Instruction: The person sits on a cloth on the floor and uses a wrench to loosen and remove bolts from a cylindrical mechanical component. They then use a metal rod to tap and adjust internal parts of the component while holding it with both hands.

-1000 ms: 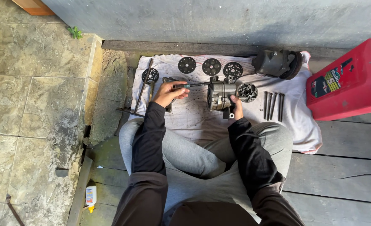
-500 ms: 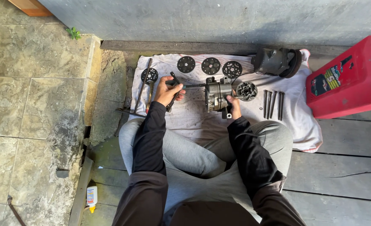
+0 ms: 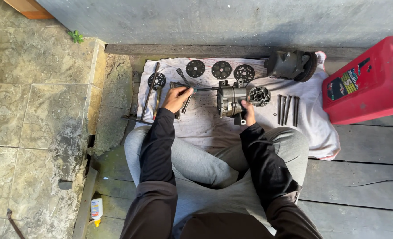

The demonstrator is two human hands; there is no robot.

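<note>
Left hand [image 3: 176,98] fingers closed round a thin metal rod tool [image 3: 204,89], right hand [image 3: 248,113] gripping grey metal compressor body [image 3: 230,101], mid white cloth [image 3: 205,126]

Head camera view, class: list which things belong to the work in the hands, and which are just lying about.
In hand:
left hand holding a long tool
right hand steadying the metal housing

Lying about:
three round discs
long bolts
red canister
small bottle
white cloth
</note>
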